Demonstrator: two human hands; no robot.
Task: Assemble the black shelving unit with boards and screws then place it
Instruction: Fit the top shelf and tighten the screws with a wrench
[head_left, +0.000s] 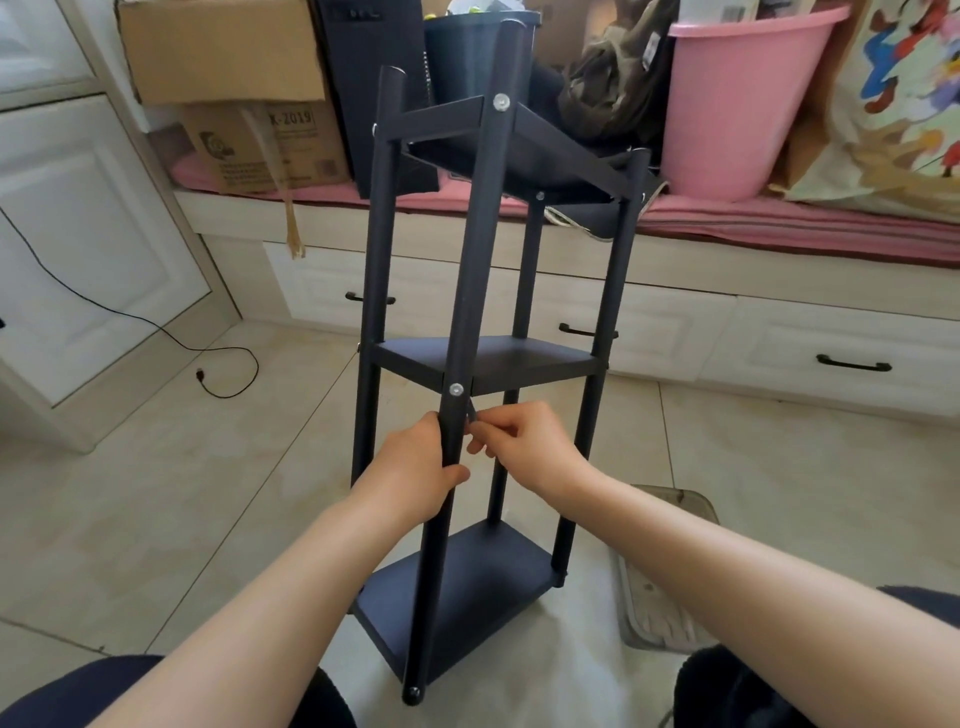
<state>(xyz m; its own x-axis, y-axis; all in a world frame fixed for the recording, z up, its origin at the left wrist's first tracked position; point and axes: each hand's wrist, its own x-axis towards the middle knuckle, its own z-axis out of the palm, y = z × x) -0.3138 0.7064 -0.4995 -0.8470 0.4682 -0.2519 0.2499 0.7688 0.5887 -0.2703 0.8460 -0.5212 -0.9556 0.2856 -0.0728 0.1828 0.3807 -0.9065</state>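
The black shelving unit (483, 364) in the middle of the frame has matt, smooth posts and matt boards, with shiny metal screws (456, 388) in the near post. The floor (156, 493) is of glossy pale tiles. In the upper right stands a smooth pink plastic tub (737, 104); in the upper left are brown cardboard boxes (223, 52). A pink cloth mat (779, 228) covers the bench.

Both bare forearms reach forward from the bottom corners and converge near the middle; the left hand (415, 470) is curled round a black pole (452, 447), thumb wrapped across its front. The right hand (524, 444) sits just beside it — fingers bent inward, pinching a small dark tool (471, 415) — wrist slightly raised.
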